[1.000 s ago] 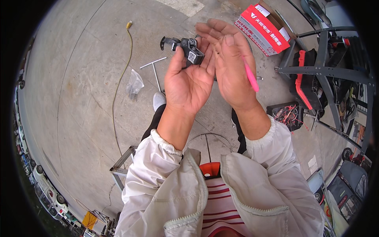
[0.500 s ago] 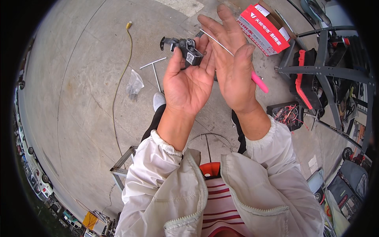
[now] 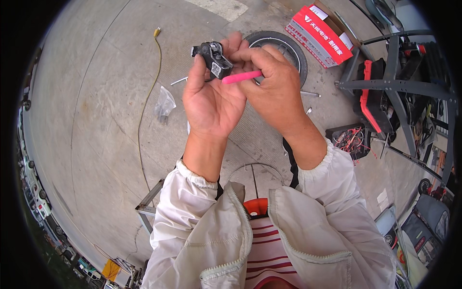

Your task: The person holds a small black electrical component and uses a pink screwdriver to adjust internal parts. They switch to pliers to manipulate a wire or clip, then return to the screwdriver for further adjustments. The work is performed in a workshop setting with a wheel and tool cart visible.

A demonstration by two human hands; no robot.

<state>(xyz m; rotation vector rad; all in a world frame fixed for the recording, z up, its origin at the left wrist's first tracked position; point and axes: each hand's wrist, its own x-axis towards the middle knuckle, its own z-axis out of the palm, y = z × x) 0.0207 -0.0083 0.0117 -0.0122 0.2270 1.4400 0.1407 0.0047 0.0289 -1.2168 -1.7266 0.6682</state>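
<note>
My left hand (image 3: 211,106), palm up, holds a small black brake caliper (image 3: 210,54) between thumb and fingers. A pale square label shows on the caliper's near face. My right hand (image 3: 279,89) is closed around a screwdriver (image 3: 242,76) with a pink handle. The handle's end points left, just below the caliper. The thin shaft is hidden by the right hand. The fingertips of both hands meet beside the caliper, and I cannot tell whether the right ones touch it.
A black-rimmed wheel (image 3: 297,53) lies on the concrete beyond my right hand. A red box (image 3: 320,36) and a dark metal rack (image 3: 392,85) stand at right. A clear plastic bag (image 3: 165,103) and a yellow cord (image 3: 153,91) lie at left.
My right hand has turned over and closed, swinging the pink handle left toward the caliper. My left hand has shifted slightly left with the caliper. The wheel behind has come into view.
</note>
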